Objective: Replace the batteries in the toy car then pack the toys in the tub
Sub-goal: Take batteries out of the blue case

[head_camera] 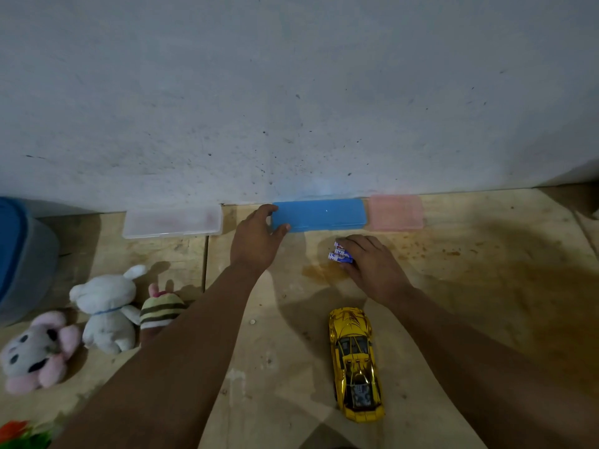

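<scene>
A shiny yellow toy car (355,364) lies on the wooden table, near the front, nose pointing away from me. My right hand (369,264) lies over a small bunch of blue-and-white batteries (340,256) on the table, fingers curled on them. My left hand (256,236) grips the left end of a blue flat plastic case (321,214) that lies against the wall. A blue-lidded tub (22,257) stands at the far left. Soft toys lie at the left: a white bunny (107,311), a pink-and-grey plush (35,351) and a striped plush (162,309).
A clear flat case (171,222) lies left of the blue one and a pink case (395,212) right of it, all along the grey wall. A red and green thing (19,435) shows at the bottom left corner. Stains mark the wood at the right.
</scene>
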